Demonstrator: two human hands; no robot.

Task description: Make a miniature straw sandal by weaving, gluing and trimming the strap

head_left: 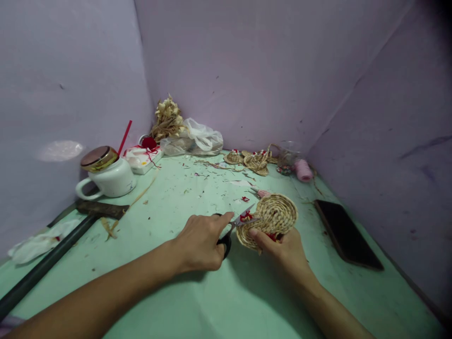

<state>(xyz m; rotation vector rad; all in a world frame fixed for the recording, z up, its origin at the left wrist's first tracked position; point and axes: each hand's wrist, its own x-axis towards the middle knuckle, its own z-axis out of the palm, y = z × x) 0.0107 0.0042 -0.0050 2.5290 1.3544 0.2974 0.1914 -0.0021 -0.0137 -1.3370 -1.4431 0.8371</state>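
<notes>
Gripped the scissors [233, 227] in the left hand [201, 242], just left of frame centre, fingers curled shut around the black handles. Aimed the blades up and to the right, so that the long axis of the tool ran from the hand at lower left towards the woven straw mat [277, 214] at upper right. Met the mat at its left edge, tips at or touching a scrap of red thread [246, 216] there; could not tell whether the blades stood parted or closed.

Clamped the mat in the right hand [287, 249] from below, thumb pressed on the near face and fingers tucked behind, lifted clear of the green surface [212, 301] and tilted towards the camera. Placed the mat right of centre, directly right of the scissor tips and above the right hand, its longer span slanting from lower left to upper right. Kept the two hands near each other, the left one beside the thread and the right one under the straw.

Left a dark phone [346, 233] flat at the right of the frame, a pink thread spool [303, 170] and more woven pieces [254, 160] further up, and a lidded white mug [108, 176] at the left.
</notes>
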